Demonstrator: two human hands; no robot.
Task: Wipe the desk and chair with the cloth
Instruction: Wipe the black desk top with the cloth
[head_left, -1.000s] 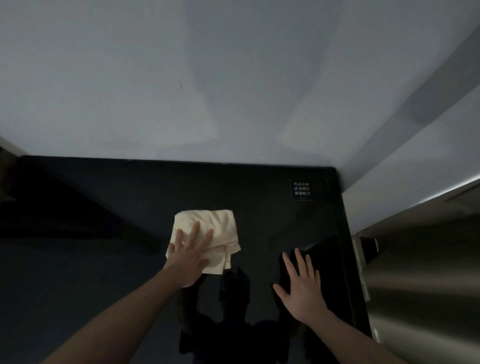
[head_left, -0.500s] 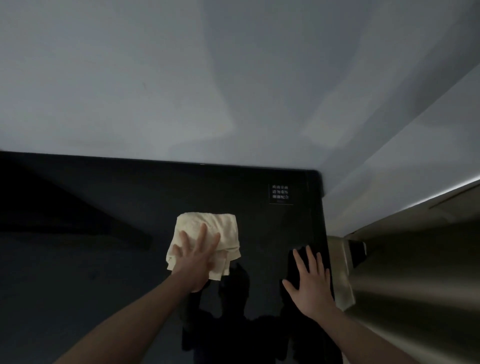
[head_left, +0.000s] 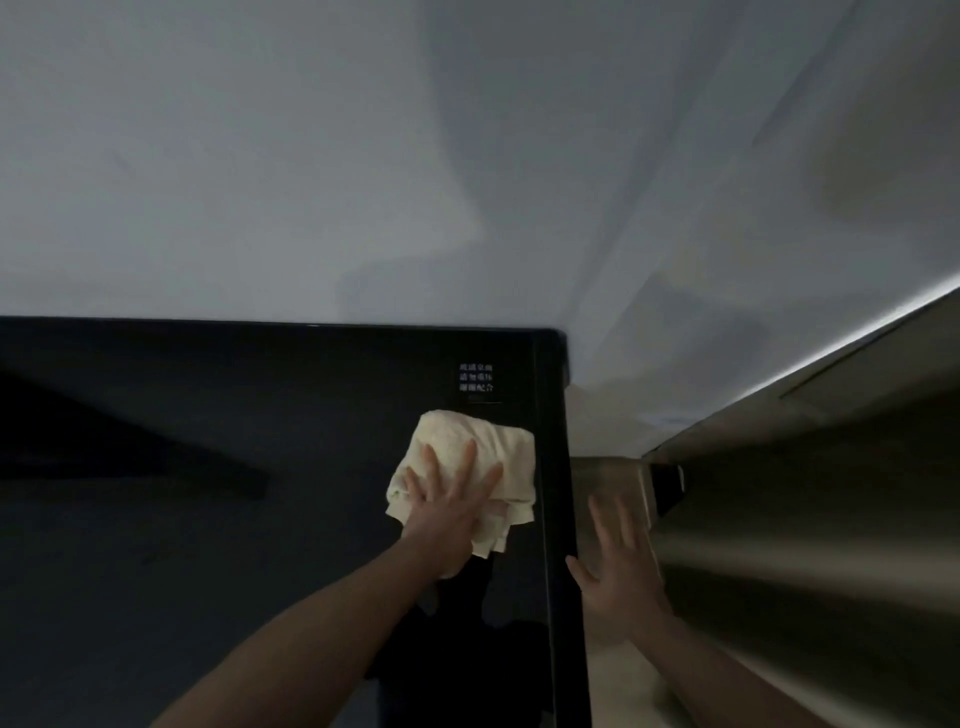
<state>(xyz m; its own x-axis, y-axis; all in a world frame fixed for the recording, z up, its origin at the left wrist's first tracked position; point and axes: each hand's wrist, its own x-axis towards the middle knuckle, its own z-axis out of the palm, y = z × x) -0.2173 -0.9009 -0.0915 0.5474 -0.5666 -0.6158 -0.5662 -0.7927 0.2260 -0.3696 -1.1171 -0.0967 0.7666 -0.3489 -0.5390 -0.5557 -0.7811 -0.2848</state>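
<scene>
Since the earlier frames the cloth (head_left: 470, 470) had slid rightward across the desk (head_left: 234, 545), from the middle of the dark top to its right edge, and the right hand (head_left: 618, 582) had come off the glossy surface altogether. From my remote seat I saw the left hand (head_left: 449, 512) lying flat on the cream cloth, fingers straight and spread, pressing it down onto the black top rather than grasping it. The cloth was bunched and folded, sitting right of centre in the frame, just below a small white-lettered label (head_left: 476, 378) near the desk's far right corner; its right side reached the raised rim of the desk. The right hand hung past that rim at the lower right of the frame, palm down, fingers straight and apart, holding nothing; it was blurred and I could not tell whether it touched anything beneath it. A dull metallic surface (head_left: 810, 545) filled the right of the frame beside it. A pale wall (head_left: 363, 156) took up the upper half.
</scene>
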